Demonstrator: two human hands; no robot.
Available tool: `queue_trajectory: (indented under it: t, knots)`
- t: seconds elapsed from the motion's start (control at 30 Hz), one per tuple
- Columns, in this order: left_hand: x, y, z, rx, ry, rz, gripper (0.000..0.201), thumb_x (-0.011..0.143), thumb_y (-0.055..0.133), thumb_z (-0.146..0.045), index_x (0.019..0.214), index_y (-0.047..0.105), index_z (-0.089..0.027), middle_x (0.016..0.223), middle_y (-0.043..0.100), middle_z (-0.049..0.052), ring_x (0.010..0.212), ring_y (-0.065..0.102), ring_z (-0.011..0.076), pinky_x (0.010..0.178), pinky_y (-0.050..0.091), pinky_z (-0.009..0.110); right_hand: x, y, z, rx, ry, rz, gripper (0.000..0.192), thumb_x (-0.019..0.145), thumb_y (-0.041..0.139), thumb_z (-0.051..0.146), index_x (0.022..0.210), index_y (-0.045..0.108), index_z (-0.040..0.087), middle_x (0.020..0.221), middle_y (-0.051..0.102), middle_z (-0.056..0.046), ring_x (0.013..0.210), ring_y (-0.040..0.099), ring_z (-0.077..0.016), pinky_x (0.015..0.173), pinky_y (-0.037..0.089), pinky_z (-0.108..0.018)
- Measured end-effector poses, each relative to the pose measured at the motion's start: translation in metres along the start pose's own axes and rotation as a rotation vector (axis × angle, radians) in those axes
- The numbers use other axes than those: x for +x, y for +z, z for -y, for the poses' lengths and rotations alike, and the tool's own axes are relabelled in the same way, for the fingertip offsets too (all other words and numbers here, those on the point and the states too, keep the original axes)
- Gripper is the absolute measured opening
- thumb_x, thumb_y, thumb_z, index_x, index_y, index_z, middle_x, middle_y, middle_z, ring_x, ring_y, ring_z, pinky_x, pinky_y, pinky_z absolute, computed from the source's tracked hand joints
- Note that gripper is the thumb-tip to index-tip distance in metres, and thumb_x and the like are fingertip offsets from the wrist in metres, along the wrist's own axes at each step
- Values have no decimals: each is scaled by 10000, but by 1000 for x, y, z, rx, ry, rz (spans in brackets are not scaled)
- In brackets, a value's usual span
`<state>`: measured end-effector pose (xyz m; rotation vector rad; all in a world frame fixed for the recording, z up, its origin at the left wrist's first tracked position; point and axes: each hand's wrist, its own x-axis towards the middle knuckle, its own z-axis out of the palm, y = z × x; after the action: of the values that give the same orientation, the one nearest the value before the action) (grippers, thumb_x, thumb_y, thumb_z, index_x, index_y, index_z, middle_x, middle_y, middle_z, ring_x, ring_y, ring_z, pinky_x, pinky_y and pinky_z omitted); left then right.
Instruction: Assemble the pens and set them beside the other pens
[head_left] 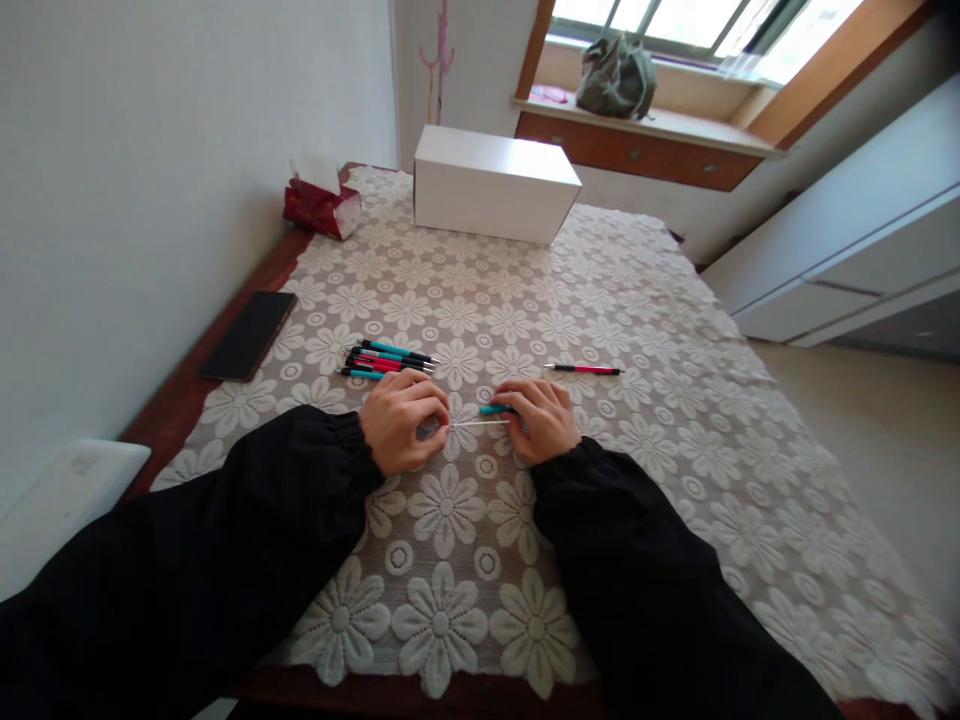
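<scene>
My left hand [406,420] is closed in a pinch at the left end of a thin white rod [480,423], which looks like a pen refill. The rod runs level across to my right hand [541,415], whose curled fingers cover its other end. Out of my right fingers also sticks a short teal pen part [493,409], just above the rod. Several click pens [390,357], teal, red and black, lie in a bundle just beyond my left hand, which overlaps the nearest one. A single red and black pen [585,369] lies past my right hand.
A lace tablecloth [448,508] with a flower pattern covers the table. At the left edge lies a black phone [249,335], with a red tissue pack [321,208] farther back. The long white box [491,190] stands at the far end. A wall runs along the left.
</scene>
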<state>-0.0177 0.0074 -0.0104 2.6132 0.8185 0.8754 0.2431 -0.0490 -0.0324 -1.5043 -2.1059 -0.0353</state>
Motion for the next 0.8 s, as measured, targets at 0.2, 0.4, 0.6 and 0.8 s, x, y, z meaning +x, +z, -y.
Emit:
queue_trajectory:
  t: [0.2, 0.4, 0.6, 0.8]
  knots:
    - [-1, 0, 0, 35, -50, -10, 86, 818, 679, -277, 751, 694, -225, 953, 772, 12, 1022, 614, 253, 898, 441, 446, -2, 8, -3, -53, 10, -24, 156, 914, 568, 151, 968, 677, 249, 1061, 735, -27, 1045, 611, -230, 1021, 327, -424]
    - [-1, -2, 0, 48, -87, -6, 80, 810, 686, -262, 739, 690, -226, 957, 771, 15, 1017, 608, 258, 885, 446, 447, -3, 8, -1, -101, 52, -58, 169, 887, 567, 114, 959, 655, 238, 1030, 721, -42, 1019, 595, -241, 983, 336, -421]
    - [-1, -2, 0, 57, -106, -7, 87, 811, 693, -267, 737, 692, -222, 954, 769, 14, 1010, 607, 257, 885, 450, 448, -2, 7, 1, -186, 64, -112, 179, 846, 564, 89, 920, 631, 238, 952, 707, -54, 956, 577, -256, 948, 330, -429]
    - [0, -3, -1, 42, -117, -6, 94, 826, 684, -255, 738, 692, -222, 966, 775, 8, 1018, 607, 257, 896, 452, 447, -2, 6, 4, -149, 32, -74, 174, 882, 557, 95, 944, 648, 229, 989, 715, -52, 988, 587, -245, 985, 330, -422]
